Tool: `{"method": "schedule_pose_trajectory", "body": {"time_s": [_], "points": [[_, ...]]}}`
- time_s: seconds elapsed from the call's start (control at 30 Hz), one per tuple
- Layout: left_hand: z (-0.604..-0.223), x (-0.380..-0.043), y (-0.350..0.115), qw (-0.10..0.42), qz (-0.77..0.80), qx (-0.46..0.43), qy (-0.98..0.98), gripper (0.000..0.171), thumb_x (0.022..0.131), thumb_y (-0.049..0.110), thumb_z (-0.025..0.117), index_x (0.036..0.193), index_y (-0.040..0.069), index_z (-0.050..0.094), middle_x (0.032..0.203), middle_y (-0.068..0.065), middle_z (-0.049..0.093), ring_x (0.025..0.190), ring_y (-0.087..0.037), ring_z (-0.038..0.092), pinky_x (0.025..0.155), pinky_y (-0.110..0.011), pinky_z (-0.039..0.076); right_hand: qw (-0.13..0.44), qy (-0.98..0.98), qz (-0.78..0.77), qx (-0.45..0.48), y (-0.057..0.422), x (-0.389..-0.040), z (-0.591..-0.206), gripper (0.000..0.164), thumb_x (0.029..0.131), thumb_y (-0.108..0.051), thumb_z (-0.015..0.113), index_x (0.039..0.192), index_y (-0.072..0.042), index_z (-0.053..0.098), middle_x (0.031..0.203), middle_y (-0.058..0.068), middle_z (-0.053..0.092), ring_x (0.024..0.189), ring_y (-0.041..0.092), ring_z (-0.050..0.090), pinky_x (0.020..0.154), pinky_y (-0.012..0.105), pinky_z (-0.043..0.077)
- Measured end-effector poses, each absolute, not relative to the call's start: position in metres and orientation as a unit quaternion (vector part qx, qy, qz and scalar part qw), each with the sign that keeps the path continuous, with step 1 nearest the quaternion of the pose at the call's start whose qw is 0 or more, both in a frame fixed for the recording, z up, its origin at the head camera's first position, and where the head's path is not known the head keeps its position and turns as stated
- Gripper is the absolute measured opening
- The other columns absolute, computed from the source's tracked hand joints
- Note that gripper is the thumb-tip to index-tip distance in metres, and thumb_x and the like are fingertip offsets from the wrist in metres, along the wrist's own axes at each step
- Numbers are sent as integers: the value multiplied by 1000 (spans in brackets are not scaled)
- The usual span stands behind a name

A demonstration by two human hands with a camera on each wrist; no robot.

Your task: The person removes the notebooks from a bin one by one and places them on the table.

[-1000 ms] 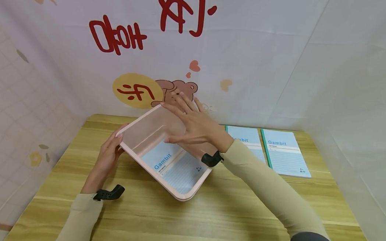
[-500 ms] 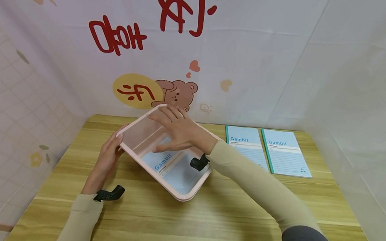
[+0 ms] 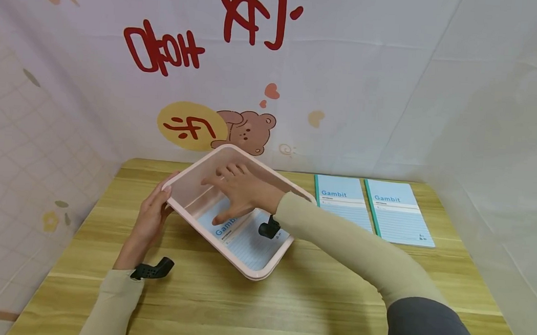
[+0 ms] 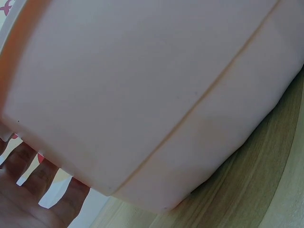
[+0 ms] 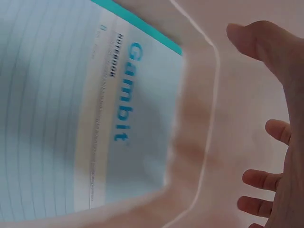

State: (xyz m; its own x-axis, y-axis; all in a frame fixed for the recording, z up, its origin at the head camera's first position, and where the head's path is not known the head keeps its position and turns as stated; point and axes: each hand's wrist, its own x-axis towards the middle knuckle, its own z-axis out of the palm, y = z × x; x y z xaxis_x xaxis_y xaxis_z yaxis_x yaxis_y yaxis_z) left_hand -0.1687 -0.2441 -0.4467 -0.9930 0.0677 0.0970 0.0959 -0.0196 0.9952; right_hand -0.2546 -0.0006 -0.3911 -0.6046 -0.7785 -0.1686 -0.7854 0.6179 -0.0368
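Observation:
A pale pink plastic bin point(image 3: 208, 239) is tilted up over the table, its opening facing me. My left hand point(image 3: 152, 214) grips the rim at its left corner, thumb on top; the left wrist view shows the left fingers point(image 4: 33, 185) behind the bin's smooth outer wall point(image 4: 118, 95). A light blue "Gambit" notebook point(image 3: 256, 243) lies flat on the bin's bottom. Reaching in over the right side, my right hand point(image 3: 248, 189) has its fingers spread and holds nothing. In the right wrist view its thumb point(image 5: 261, 38) is apart from the notebook point(image 5: 95, 118), which has a green spine.
Two more Gambit notebooks point(image 3: 399, 211) lie side by side at the back right of the wooden table point(image 3: 324, 314). A printed cloth point(image 3: 355, 101) with a bear and red characters hangs behind the table, and white cloth walls stand on both sides.
My right hand has come down and to the left, from above the bin's far rim into its opening. My left hand and the bin have stayed in place.

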Motion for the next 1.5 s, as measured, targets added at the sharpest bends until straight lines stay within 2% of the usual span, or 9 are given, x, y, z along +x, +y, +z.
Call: {"method": "schedule_pose_trajectory", "body": {"time_s": [0.1, 0.27, 0.47, 0.7, 0.9, 1.03, 1.33, 1.5], "points": [[-446, -169, -245, 13, -713, -59, -699, 53, 112, 39, 38, 160, 17, 37, 144, 8, 46, 126, -14, 45, 97, -18, 45, 83, 892, 41, -443, -7, -255, -395, 101, 76, -87, 60, 158, -39, 27, 154, 5, 36, 140, 26, 31, 119, 52, 21], [-446, -170, -245, 13, -716, -60, -696, 54, 112, 38, 38, 161, 15, 36, 146, 8, 46, 127, -13, 45, 98, -19, 45, 89, 891, 61, -441, -15, -258, -401, 99, 76, -88, 58, 156, -38, 29, 142, 2, 38, 132, 23, 33, 113, 47, 26], [-446, -170, -245, 12, -713, -55, -699, 54, 112, 40, 38, 160, 16, 36, 148, 7, 45, 128, -13, 44, 98, -19, 45, 123, 888, 68, -438, -23, -260, -407, 94, 77, -86, 58, 153, -37, 31, 143, 1, 38, 135, 22, 32, 115, 47, 26], [-446, -168, -244, 10, -713, -46, -699, 55, 112, 40, 38, 161, 16, 35, 147, 7, 45, 128, -14, 43, 98, -18, 45, 143, 871, 108, -457, -32, -255, -418, 93, 80, -85, 57, 153, -33, 32, 150, 2, 38, 139, 20, 37, 119, 45, 29], [-446, -167, -243, 4, -714, -43, -699, 55, 111, 41, 38, 161, 17, 35, 149, 6, 44, 129, -14, 44, 99, -19, 44, 164, 861, 123, -465, -36, -251, -428, 83, 84, -79, 60, 148, -32, 36, 149, 1, 36, 140, 20, 37, 114, 39, 35], [-445, -168, -242, 4, -715, -40, -698, 54, 111, 41, 39, 160, 18, 37, 148, 7, 45, 129, -13, 45, 98, -18, 45, 174, 859, 116, -468, -36, -251, -432, 75, 85, -76, 62, 139, -29, 39, 144, 1, 36, 134, 19, 35, 107, 35, 41], [-445, -168, -244, 11, -722, -47, -690, 53, 112, 38, 39, 160, 16, 37, 143, 11, 49, 126, -12, 46, 97, -20, 45, 171, 863, 119, -460, -37, -250, -433, 71, 83, -77, 63, 132, -29, 43, 141, -1, 38, 130, 18, 36, 99, 31, 43], [-447, -168, -244, 11, -722, -53, -690, 53, 112, 37, 38, 160, 15, 37, 143, 11, 50, 126, -12, 47, 98, -19, 45, 166, 868, 124, -452, -36, -250, -436, 71, 82, -79, 64, 128, -29, 44, 139, -2, 40, 129, 17, 37, 101, 33, 43]]}}
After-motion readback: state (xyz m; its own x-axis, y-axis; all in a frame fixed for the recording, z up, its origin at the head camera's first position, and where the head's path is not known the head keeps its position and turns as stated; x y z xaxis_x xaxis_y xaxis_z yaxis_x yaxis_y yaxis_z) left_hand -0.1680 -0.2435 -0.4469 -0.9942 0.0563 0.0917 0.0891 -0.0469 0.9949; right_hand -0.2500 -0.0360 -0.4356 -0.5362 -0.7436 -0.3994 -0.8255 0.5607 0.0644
